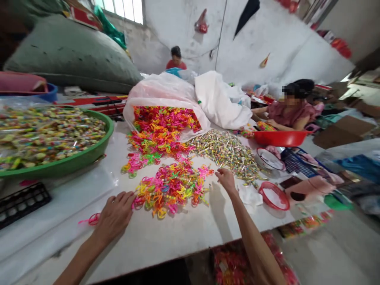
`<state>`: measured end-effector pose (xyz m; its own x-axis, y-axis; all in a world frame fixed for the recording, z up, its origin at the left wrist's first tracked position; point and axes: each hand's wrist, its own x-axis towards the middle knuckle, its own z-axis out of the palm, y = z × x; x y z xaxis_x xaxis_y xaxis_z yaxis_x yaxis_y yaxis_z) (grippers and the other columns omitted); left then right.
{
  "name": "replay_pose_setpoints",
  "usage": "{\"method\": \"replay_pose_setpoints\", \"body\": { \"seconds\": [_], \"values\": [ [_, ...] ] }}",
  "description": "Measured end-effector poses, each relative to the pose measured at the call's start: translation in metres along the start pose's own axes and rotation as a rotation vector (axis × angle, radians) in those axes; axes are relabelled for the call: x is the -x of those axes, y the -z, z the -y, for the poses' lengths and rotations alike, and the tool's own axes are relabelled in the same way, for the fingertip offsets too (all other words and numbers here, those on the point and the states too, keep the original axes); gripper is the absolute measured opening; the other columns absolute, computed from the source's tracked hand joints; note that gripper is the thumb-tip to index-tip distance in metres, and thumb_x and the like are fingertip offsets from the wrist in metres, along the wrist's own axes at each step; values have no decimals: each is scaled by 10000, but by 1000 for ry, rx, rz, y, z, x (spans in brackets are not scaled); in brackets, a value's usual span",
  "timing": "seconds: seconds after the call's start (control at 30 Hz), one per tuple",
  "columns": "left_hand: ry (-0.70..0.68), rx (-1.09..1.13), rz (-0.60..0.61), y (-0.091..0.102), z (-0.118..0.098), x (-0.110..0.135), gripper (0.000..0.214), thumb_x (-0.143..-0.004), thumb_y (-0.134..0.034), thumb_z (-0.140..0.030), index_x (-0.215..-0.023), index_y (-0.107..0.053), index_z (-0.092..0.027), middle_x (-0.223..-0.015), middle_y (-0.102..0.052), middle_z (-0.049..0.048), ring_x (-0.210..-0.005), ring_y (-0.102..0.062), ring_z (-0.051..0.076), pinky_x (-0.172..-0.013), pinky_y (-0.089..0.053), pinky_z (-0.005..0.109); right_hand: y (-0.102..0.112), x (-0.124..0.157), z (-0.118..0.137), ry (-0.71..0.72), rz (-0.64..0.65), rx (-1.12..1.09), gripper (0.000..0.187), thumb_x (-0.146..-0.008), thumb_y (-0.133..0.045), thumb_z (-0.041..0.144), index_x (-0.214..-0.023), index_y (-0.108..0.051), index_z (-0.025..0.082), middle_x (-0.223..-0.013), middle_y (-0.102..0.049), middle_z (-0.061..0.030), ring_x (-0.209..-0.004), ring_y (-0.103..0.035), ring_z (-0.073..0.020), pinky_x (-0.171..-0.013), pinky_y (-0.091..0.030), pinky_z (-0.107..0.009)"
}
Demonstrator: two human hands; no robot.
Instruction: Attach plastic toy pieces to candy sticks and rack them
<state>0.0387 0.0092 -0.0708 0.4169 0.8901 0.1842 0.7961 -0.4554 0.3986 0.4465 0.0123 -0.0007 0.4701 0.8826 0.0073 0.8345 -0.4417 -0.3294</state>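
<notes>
A loose pile of small bright plastic pieces [173, 184], pink, orange, yellow and green with ring-shaped ends, lies on the white table in front of me. My left hand [117, 211] rests palm down at its left edge, fingers stretched out and touching the nearest pieces. A single pink piece with a ring [94, 219] lies beside that wrist. At the pile's right edge is my right hand [226, 180], its fingers curled together just above the table. Whatever is between those fingertips is too small to tell.
Behind the pile, a white sack [162, 89] spills similar pieces. Thin clear sticks with coloured bits [225, 152] are heaped to its right. A green tub [97, 152] and black tray [23, 204] stand left; a red basket [274, 196] stands right. Two people [292, 107] sit beyond.
</notes>
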Motion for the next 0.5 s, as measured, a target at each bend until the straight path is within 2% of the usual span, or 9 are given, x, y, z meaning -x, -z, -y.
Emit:
{"method": "replay_pose_setpoints", "body": {
  "seconds": [0.1, 0.2, 0.27, 0.3, 0.37, 0.43, 0.5],
  "values": [
    [78, 167, -83, 4, -3, 1, 216, -669, -545, -156, -851, -641, -220, -944, -631, 115, -1011, -486, 328, -938, -256, 438, 1, -38, -22, -94, -32, 60, 332, -760, -435, 171, -1029, -629, 155, -1005, -618, -94, -876, -582, -215, -708, -408, -278],
    [303, 440, -312, 17, -20, 1, 181, -621, -616, -140, -771, -647, -236, -855, -634, 55, -957, -517, 274, -897, -330, 333, -2, -59, -31, -113, -21, 92, 392, -722, -428, 74, -1054, -609, 180, -1115, -572, -108, -984, -540, -242, -756, -381, -309],
    [493, 651, -400, 23, -35, 0, 159, -604, -661, -169, -748, -644, -233, -813, -636, 19, -870, -549, 230, -788, -399, 271, -5, -62, -34, -95, 1, 92, 407, -704, -431, 38, -1039, -609, 187, -1096, -580, -112, -998, -530, -244, -785, -363, -327],
    [582, 785, -404, 25, -43, 0, 152, -601, -677, -201, -747, -643, -223, -792, -641, 11, -821, -563, 214, -729, -423, 258, -7, -61, -36, -85, 9, 86, 401, -704, -432, 33, -1031, -608, 182, -1077, -587, -120, -1005, -524, -246, -800, -353, -338],
    [720, 1110, -337, 27, -59, 1, 190, -593, -699, -267, -757, -645, -187, -754, -655, 16, -743, -586, 193, -646, -456, 254, -9, -57, -37, -67, 11, 63, 371, -714, -431, 41, -1015, -609, 167, -1058, -590, -138, -1025, -508, -255, -825, -336, -363],
    [798, 1402, -228, 27, -75, 1, 249, -591, -711, -303, -774, -645, -147, -752, -669, 40, -705, -603, 181, -614, -483, 260, -8, -48, -38, -56, 11, 21, 311, -720, -443, 73, -957, -629, 148, -1033, -598, -150, -1021, -506, -267, -831, -333, -381],
    [837, 1564, -92, 26, -91, 1, 257, -596, -718, -279, -782, -644, -118, -768, -677, 63, -675, -613, 163, -611, -502, 259, -6, -34, -35, -55, 7, -46, 257, -724, -465, 133, -910, -642, 122, -981, -615, -154, -972, -526, -276, -802, -358, -382]
  ]
}}
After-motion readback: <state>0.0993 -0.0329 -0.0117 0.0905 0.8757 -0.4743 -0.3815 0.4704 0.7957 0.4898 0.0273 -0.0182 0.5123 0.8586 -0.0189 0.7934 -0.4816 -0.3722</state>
